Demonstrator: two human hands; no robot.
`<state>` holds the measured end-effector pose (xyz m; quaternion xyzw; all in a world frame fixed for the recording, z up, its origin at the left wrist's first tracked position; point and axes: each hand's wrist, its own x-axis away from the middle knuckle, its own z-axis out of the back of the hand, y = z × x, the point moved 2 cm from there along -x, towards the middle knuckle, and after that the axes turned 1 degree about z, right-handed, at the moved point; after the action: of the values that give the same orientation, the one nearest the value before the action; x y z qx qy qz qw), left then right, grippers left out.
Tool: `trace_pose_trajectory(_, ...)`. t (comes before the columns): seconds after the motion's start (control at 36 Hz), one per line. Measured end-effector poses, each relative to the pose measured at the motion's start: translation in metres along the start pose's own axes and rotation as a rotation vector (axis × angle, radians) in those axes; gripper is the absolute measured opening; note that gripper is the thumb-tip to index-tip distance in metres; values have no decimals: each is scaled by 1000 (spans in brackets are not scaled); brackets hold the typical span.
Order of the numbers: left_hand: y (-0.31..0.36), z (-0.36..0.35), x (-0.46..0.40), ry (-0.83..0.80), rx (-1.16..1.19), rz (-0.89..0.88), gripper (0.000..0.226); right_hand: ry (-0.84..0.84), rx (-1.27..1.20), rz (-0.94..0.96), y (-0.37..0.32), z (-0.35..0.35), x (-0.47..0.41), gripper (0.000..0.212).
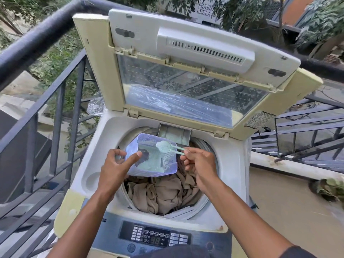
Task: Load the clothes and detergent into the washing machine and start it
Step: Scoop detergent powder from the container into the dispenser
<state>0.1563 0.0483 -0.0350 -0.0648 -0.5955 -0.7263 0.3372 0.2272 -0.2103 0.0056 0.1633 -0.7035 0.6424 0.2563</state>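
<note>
At lower left of centre my left hand [115, 164] grips the tub [154, 155] of detergent, thumb laid across its open top, over the washer [89, 164] drum. Right of it my right hand [197, 161] pinches a spoon [168, 147] by the handle — heaped with powder, bowl above the tub. Clothes [160, 192] lie in the drum below; the lid [186, 58] stands open above.

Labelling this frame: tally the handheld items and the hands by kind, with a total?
Hands: 2, left and right
Tubs: 1, the clear detergent tub in the left hand
Scoops: 1, the green scoop heaped with powder, in the right hand
Total: 4
</note>
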Motion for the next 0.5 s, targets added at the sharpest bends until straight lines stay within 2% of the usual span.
trace_pose_trajectory(0.17,-2,0,-3,15,2,11,79,110,-37,81,-16,-2,-18,10)
trace_pose_trajectory(0.33,-8,2,-8,15,-8,35,75,236,138,133,-19,-12,-38,14)
trace_pose_trajectory(0.5,-12,6,-8,10,8,50,71,229,303,208,-19,-30,-46,12)
